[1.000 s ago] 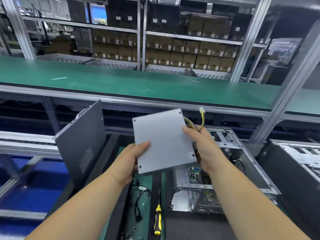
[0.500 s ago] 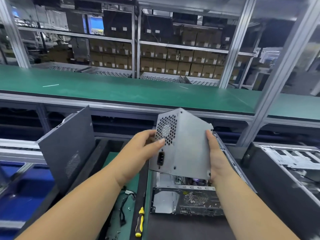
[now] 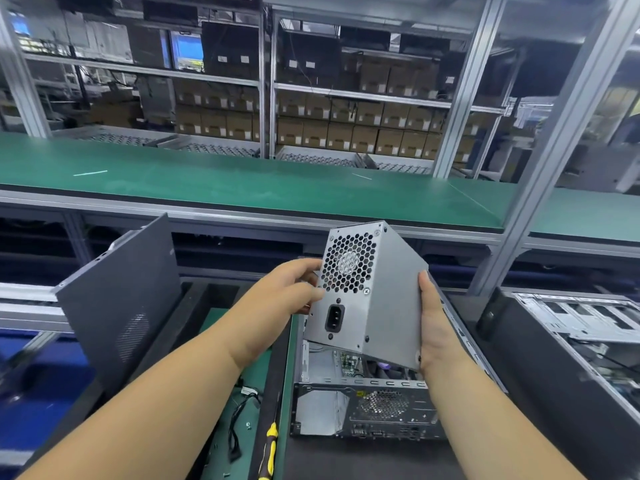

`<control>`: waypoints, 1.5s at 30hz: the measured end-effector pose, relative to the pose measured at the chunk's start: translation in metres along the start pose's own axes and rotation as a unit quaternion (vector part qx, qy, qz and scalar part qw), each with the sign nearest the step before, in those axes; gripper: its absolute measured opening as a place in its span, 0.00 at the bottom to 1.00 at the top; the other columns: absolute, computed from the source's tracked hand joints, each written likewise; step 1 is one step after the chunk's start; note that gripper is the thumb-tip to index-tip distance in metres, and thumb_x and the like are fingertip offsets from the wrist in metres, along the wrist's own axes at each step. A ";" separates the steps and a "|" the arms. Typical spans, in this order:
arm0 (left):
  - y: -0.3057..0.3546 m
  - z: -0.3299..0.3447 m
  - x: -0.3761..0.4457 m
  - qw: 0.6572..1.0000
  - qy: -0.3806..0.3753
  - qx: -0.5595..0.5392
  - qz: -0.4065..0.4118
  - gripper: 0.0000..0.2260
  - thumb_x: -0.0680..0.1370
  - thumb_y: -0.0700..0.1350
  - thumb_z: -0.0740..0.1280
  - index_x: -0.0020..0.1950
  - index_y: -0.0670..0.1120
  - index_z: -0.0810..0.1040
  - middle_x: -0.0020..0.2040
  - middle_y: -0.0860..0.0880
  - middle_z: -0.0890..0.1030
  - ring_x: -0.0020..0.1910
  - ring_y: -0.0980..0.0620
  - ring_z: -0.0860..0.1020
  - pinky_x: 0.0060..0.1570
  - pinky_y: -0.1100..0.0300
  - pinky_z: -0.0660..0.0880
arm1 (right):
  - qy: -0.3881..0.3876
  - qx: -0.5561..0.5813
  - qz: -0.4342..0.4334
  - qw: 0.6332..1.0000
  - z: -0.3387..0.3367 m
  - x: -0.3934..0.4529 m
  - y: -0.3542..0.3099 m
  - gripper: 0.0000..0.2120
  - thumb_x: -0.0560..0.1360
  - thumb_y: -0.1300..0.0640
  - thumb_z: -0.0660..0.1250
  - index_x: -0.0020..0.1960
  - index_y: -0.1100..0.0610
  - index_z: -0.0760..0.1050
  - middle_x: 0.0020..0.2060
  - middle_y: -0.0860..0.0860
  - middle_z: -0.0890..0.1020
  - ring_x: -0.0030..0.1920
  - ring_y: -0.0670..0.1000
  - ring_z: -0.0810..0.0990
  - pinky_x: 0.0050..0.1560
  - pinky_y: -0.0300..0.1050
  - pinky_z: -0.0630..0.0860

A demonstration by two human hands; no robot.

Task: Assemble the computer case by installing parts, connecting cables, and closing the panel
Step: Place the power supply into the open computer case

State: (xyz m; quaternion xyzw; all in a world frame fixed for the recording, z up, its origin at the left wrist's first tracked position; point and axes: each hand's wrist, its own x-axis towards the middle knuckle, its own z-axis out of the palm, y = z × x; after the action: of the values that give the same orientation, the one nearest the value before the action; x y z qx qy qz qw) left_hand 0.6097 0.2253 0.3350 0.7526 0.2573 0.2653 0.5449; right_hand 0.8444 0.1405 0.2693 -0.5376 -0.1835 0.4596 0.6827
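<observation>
Holding one power supply (image 3: 370, 299) over one open case (image 3: 363, 407), left hand (image 3: 287, 289) and right hand (image 3: 433, 327) both grip it.

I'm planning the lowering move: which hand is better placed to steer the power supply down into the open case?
Right, probably. The right hand lies along the power supply side, above the open case; the left hand only grips its fan-face edge.

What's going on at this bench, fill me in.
A person is putting a computer together. Both hands hold a grey power supply in the air over the open computer case: the left hand grips its grille end, the right hand its far side. It is not yet seated in the case. The removed side panel leans at the left, and a yellow-handled screwdriver lies on the bench.
</observation>
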 end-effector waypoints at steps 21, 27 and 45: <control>-0.032 0.055 0.031 0.964 0.181 -0.182 0.070 0.27 0.63 0.54 0.79 0.61 0.58 0.76 0.59 0.53 0.82 0.58 0.51 0.81 0.57 0.49 0.75 | 0.012 -0.062 -0.015 0.998 -0.032 0.034 -0.055 0.09 0.78 0.54 0.68 0.55 0.58 0.79 0.44 0.53 0.83 0.39 0.50 0.80 0.38 0.44 0.73; -0.038 0.062 0.030 0.974 0.193 -0.081 0.089 0.35 0.63 0.52 0.81 0.66 0.61 0.70 0.60 0.56 0.81 0.58 0.54 0.80 0.55 0.50 0.77 | -0.042 -0.151 0.083 0.984 -0.026 0.025 -0.077 0.35 0.64 0.31 0.72 0.60 0.55 0.76 0.56 0.54 0.79 0.53 0.59 0.78 0.52 0.59 0.75; -0.067 0.038 0.039 0.953 0.086 0.203 0.207 0.41 0.61 0.63 0.78 0.70 0.65 0.61 0.61 0.68 0.71 0.62 0.64 0.72 0.55 0.62 0.75 | 0.037 -0.274 0.092 0.957 0.045 0.026 -0.063 0.50 0.43 0.32 0.83 0.60 0.53 0.78 0.49 0.55 0.87 0.45 0.58 0.87 0.48 0.59 0.83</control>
State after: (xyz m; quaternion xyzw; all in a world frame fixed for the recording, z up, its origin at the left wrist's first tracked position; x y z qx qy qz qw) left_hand 0.6568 0.2438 0.2660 0.8585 0.1904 0.3780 0.2896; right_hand 0.8512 0.1877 0.3361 -0.7354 -0.2268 0.4322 0.4701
